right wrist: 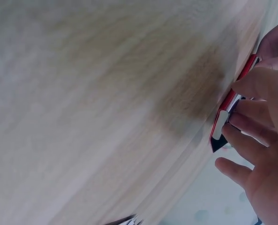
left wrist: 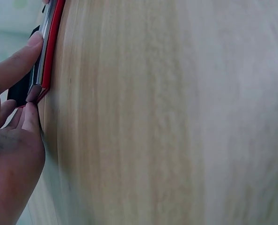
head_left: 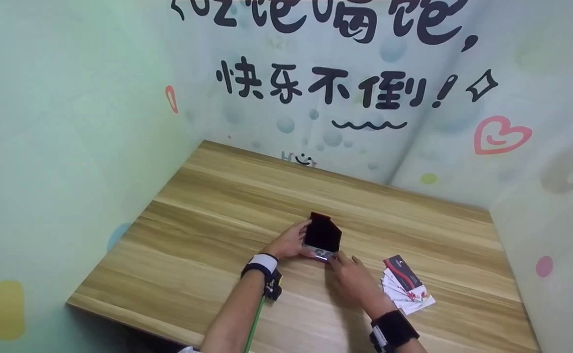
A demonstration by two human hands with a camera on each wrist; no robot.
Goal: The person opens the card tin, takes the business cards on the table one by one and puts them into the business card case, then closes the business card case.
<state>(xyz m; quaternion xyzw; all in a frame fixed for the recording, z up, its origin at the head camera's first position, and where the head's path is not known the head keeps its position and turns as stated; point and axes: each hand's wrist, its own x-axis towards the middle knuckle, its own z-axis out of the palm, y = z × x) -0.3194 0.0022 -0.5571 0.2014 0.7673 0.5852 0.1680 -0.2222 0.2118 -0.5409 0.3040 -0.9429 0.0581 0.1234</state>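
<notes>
A card case (head_left: 323, 236) with a black inner face, a silvery metal edge and a red outer side lies open near the middle of the table. My left hand (head_left: 288, 243) grips it from the left; in the left wrist view the thumb (left wrist: 18, 65) lies on the metal part and fingers are at the case's end. At the near right corner, my right hand (head_left: 354, 280) pinches the edge, its thumb (right wrist: 251, 84) against the red and silver side (right wrist: 231, 99) in the right wrist view. The right hand hides part of that corner.
Beside the right hand lies a fan of several printed cards (head_left: 400, 290), a dark one with a red stripe (head_left: 403, 272) on top. The wooden table (head_left: 208, 235) meets printed walls (head_left: 286, 113) at the back and sides.
</notes>
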